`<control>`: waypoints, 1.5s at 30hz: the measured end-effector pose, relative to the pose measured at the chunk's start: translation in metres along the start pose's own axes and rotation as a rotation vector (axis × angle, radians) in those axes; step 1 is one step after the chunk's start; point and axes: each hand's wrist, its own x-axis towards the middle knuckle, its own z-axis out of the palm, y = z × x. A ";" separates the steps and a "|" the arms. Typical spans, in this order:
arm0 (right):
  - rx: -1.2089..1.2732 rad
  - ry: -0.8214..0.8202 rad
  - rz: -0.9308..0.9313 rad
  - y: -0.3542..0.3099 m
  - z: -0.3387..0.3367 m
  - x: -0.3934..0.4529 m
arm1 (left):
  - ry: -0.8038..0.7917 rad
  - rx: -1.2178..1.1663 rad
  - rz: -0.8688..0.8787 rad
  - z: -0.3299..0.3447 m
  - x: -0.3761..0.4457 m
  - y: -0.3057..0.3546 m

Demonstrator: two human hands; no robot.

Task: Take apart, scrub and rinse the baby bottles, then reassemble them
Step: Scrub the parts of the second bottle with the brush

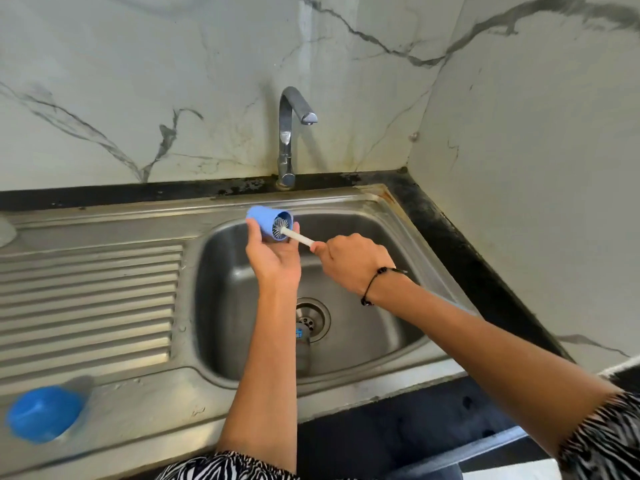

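The left hand (273, 258) grips a light blue bottle cap (269, 224) above the back left part of the steel sink (388, 216), with its open side turned to the right. The right hand (349, 261) is closed around the white handle of a bottle brush (297, 236), and the bristles are inside the cap. A black cord bracelet (375, 282) is on the right wrist. In the basin, a clear baby bottle (303, 344) lies near the drain (313, 318), partly hidden by the left forearm. A blurred blue cap (45, 414) is on the steel tabletop (138, 403) at the front left, beside the ribbed drainboard (86, 299). The faucet (289, 133) stands behind the sink, in front of the marble wall (138, 81).
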 end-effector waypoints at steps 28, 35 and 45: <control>-0.266 -0.017 -0.015 0.003 0.016 0.004 | 0.108 0.153 -0.014 -0.006 0.005 -0.008; 0.019 0.020 -0.050 0.006 0.022 -0.013 | 0.026 0.112 0.010 0.000 0.003 0.008; -0.212 -0.045 0.013 0.008 0.023 0.003 | 0.176 0.083 -0.048 -0.008 0.007 -0.007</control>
